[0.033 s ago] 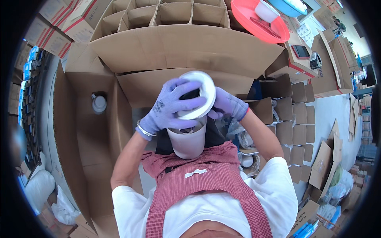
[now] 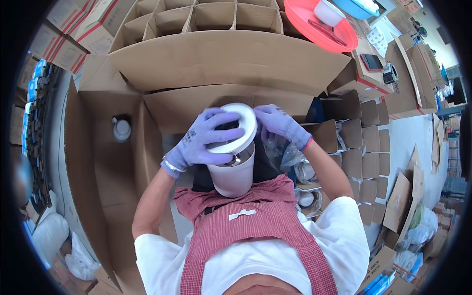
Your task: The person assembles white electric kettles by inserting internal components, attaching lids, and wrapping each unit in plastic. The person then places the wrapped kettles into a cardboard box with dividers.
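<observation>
Though apart, left fingers (image 2: pixel 227 133) on lid (image 2: pixel 249 121).

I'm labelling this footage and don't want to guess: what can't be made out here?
All in the head view:
- Most of the inside of the white container: covered by the white lid and left hand.
- Whether the right hand touches the lid: their edges overlap.
- The blue basin's far side: cut off by the upper edge.
- The bluish shape at the left rim: too blurred to name.
</observation>
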A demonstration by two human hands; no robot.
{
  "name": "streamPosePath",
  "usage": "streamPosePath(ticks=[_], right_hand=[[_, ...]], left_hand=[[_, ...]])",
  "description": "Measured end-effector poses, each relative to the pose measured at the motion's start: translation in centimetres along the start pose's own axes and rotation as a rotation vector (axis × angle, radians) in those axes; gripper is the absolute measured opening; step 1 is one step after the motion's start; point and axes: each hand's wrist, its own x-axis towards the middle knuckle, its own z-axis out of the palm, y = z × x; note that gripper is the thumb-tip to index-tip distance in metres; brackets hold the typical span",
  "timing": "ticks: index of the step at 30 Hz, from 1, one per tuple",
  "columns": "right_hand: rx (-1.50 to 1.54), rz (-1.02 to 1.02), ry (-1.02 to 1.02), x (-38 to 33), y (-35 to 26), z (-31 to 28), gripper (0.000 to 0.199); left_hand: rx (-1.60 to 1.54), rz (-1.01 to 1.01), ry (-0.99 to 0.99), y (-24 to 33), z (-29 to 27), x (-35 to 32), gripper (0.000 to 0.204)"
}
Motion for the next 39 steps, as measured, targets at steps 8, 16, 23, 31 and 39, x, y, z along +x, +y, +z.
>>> streamPosePath(ticks=[8, 16, 23, 31, 39], right_hand=[[-0.084, -0.61, 0.241, 1.6, 4.5, 5.1, 0.031], [-0.573, -0.729, 0.054, 4.5, 7.3, 6.2, 0.034], [-0.58, -0.901, 0.115, 4.4, 9.4, 4.1, 0.034], [-1.037, 0.23, 0.024, -13.2, 6.7, 1.8, 0.069], [-0.73, -0.945, 0.411, -9.0, 10.6, 5.9, 0.05]], left_hand=[[-0.286, -0.022, -0.294, -1.1, 1.8, -2.1, 0.056], [-0.111, -0.19, -0.369, 0.8, 3.1, -4.5, 0.057], [-0.575, -0.565, 0.285, 1.5, 6.9, -5.0, 0.05], [-0.839, -1.108, 0.293, 3.9, 12.7, -8.1, 0.052], [-1.06, -1.023, 0.145, 3.4, 12.4, -9.4, 0.031]])
